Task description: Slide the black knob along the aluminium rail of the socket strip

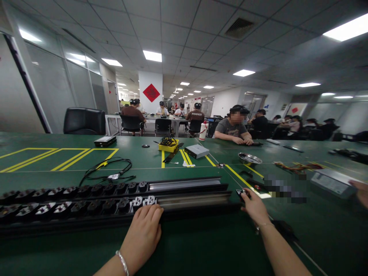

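Two long black socket strips point(109, 205) lie side by side across the left of the table, filled with a row of black and white socket modules. Bare metal channel point(192, 200) shows toward their right ends. My left hand point(145, 230) is closed over the nearer strip, its fingers together at the last white modules. Just past the right end of that strip, my right hand point(254, 207) pinches a small dark piece point(239, 194) with a pale edge. What exactly this piece is cannot be made out.
Behind the strips lie a coiled black cable point(126, 168), a yellow tray point(168, 145) of cords and a grey metal box point(197, 150). Rightward are a steel bowl point(250, 158), a power supply point(332, 183) and another person's hand point(360, 191). A co-worker point(234, 128) sits opposite.
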### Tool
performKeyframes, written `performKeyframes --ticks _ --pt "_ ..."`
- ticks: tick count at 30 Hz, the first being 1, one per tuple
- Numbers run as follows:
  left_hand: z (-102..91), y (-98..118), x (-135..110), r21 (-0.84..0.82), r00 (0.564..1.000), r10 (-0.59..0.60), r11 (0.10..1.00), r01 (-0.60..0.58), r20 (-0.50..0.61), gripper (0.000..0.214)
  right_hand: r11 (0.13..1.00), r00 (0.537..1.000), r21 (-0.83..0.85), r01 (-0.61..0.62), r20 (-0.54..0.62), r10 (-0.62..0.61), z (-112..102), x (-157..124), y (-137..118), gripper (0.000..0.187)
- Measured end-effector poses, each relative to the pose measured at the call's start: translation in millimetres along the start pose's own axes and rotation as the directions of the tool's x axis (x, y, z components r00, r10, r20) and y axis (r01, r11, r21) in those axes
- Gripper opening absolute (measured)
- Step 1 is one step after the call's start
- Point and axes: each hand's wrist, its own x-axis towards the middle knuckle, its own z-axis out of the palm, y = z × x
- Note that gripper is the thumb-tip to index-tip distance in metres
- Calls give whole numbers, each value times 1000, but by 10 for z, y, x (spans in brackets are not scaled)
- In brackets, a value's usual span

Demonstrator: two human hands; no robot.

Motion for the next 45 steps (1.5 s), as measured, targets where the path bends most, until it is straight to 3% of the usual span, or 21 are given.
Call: performKeyframes --ticks 3,8,13,19,25,32,35,38,40,42,45 --pt "-3 4 3 1 1000 3 1000 -3 -7 31 997 996 51 -54 77 50 -61 -7 33 43" --pt "-2 -5 4 3 1000 6 1000 -6 -16 31 949 996 -303 90 54 -77 -150 -45 -13 43" --pt "23 -28 -11 -10 1000 7 1000 -7 -6 32 848 998 -528 44 61 -14 -248 -119 -34 41" --pt "30 -28 -14 -26 1000 8 1000 -8 -8 32 727 999 -687 -4 33 37 -387 -150 82 33" --pt "25 -24 -13 -30 1000 8 1000 -8 -2 33 706 992 -700 -108 -26 127 -462 -76 233 34" --pt "23 -25 -14 -15 1000 8 1000 -9 -19 34 731 989 -668 -144 -126 79 -537 -31 436 32" --pt "10 -19 -14 -23 1000 1 1000 -2 -14 34 714 987 -685 -147 -147 62 -550 -42 389 33" --pt "9 -17 -15 -29 1000 3 1000 -4 -23 33 720 986 -690 -75 -160 -51 -509 -99 142 38" --pt "24 -21 -20 -31 999 7 999 -8 -35 33 743 959 -664 84 -148 -241 -433 -178 -126 43" --pt "48 -24 -27 -39 999 1 999 -3 -49 33 750 896 -572 332 -58 -440 -313 -303 -437 45" --pt "75 -16 -36 -64 998 -18 998 14 -60 32 696 752 -320 643 92 -653 -74 -585 -906 41"
